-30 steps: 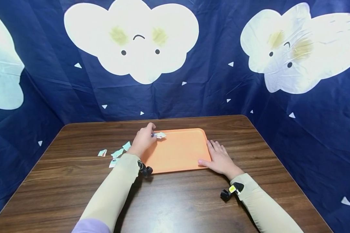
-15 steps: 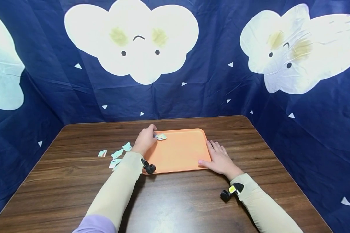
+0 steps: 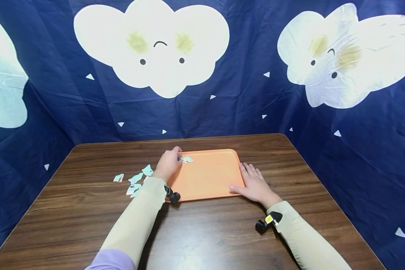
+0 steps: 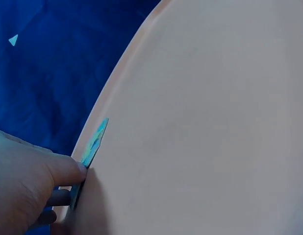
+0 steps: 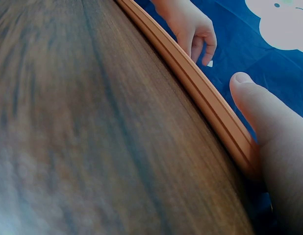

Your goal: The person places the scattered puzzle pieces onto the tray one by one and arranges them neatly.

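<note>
At the far left corner of the orange tray point(image 3: 206, 176), my left hand point(image 3: 167, 164) pinches a small, ragged-edged piece of printed paper point(image 3: 187, 159) in pale blue, yellow and white. In the left wrist view, thumb and fingers hold this thin piece point(image 4: 95, 142) low over the tray beside its rim; whether it touches the surface I cannot tell. My right hand point(image 3: 256, 185) rests against the tray's right edge, its fingers straight along the outside and the thumb over the near right corner. On the table left of the tray lie several similar paper pieces point(image 3: 135, 177).
A brown wood-grain table point(image 3: 216, 232) carries everything. Behind it and at both sides hangs a dark blue cloth point(image 3: 249, 108) with white clouds and small triangles. My left forearm point(image 3: 135, 217) partly covers the loose paper pieces.
My left hand has shifted slightly right and toward me, and the paper piece in it has lowered a little at the tray's corner. The right hand stays in place.
</note>
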### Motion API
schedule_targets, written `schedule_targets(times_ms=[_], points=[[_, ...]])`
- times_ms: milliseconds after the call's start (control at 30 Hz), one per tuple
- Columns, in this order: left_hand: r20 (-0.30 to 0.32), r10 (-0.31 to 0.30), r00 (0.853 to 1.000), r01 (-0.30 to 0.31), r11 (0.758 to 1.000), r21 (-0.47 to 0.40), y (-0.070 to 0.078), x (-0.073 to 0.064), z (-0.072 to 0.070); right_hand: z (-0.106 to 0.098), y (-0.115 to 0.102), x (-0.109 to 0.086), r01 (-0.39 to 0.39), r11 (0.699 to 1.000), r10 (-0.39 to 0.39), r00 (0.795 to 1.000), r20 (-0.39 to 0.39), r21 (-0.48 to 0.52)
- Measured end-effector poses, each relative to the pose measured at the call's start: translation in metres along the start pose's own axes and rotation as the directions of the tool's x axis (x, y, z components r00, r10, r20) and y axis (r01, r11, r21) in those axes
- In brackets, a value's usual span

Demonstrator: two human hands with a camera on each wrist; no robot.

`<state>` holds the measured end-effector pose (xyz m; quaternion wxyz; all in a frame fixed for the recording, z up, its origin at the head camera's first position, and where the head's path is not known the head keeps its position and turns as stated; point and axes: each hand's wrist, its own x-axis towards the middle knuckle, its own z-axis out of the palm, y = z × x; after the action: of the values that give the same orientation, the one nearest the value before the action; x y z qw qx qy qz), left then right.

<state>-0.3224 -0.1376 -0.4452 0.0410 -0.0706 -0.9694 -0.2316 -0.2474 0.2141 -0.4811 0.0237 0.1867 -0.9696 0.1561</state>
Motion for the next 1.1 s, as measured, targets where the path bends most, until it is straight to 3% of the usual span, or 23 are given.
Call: schedule_targets(times_ms=[267,600,900,1100], points=[[-0.01,-0.02,1.0,0.02,1.0,-0.005,-0.002,-0.001,0.003,0.0,0.001,0.0,0.0,1.0,0.0,1.0,0.004,0.009],[-0.025,0.018,1.0,-0.02,0.998,-0.066,-0.007,-0.006,0.002,0.001,0.002,0.001,0.002,1.0,-0.002,1.0,-0.002,0.005],[-0.079,0.009,0.997,-0.018,0.993,-0.12,-0.018,-0.026,-0.014,0.001,0.0,0.0,-0.004,1.0,0.004,1.0,0.005,0.006],[-0.118,0.002,0.993,-0.016,0.992,-0.122,-0.032,-0.039,-0.026,-0.001,-0.001,0.0,-0.004,1.0,0.004,1.0,0.006,0.006]])
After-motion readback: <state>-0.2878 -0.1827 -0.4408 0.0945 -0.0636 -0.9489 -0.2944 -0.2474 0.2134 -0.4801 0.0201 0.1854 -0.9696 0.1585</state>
